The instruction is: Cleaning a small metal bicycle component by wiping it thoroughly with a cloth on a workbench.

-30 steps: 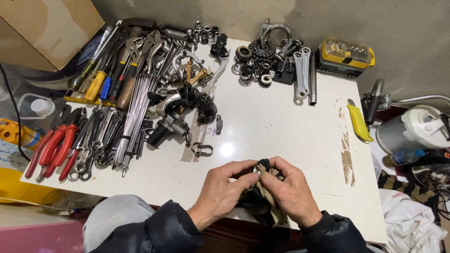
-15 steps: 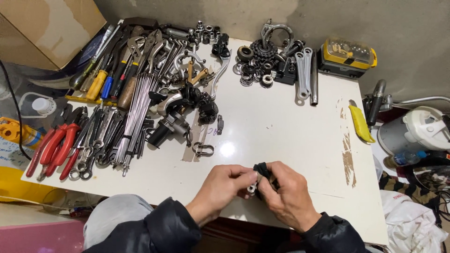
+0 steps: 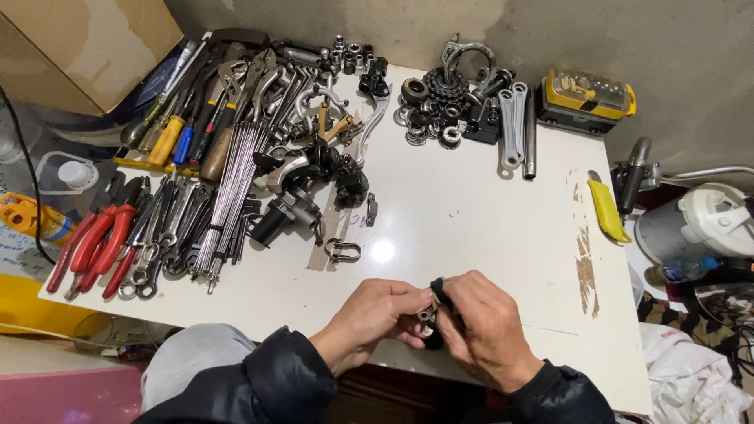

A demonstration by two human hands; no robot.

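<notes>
Both hands, left hand (image 3: 375,314) and right hand (image 3: 479,326), pinch a small black part (image 3: 437,294); metal clamp (image 3: 343,250) lies just beyond

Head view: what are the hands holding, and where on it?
Both hands, left hand and right hand, pinch a small black-and-metal part between their fingertips; the exact grip points are hidden.

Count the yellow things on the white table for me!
4 that I can see: a yellow utility knife near the right edge, a yellow and black case at the back right, and two yellow-handled screwdrivers at the back left. More may hide in the tool pile.
</notes>
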